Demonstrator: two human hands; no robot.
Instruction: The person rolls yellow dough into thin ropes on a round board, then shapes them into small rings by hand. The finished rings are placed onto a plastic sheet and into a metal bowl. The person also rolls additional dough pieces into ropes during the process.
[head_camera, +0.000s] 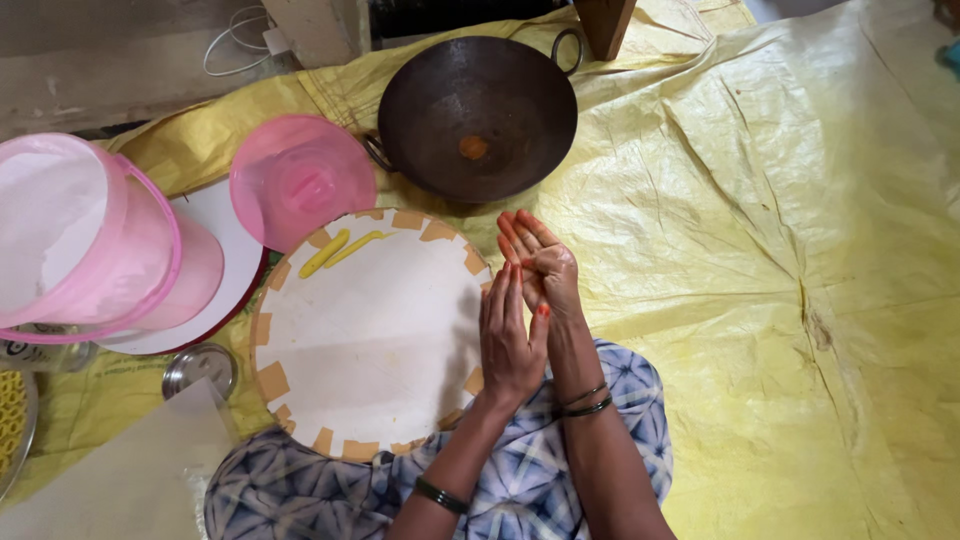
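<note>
My left hand (508, 335) and my right hand (538, 262) are pressed palm against palm over the right edge of a round white board (365, 335) with tan tape around its rim. A bit of orange dough shows between the palms near the thumb. Two thin yellow dough strips (340, 250) lie at the board's far edge. A dark iron wok (478, 115) sits beyond the board with a small orange dough ball (473, 147) in its middle.
A pink bucket (85, 240) lies at the left, its pink lid (300, 178) beside the board. A small steel lid (198, 368) and a plate of yellow pieces (12, 420) are at the lower left. A yellow sheet (760, 250) covers the floor.
</note>
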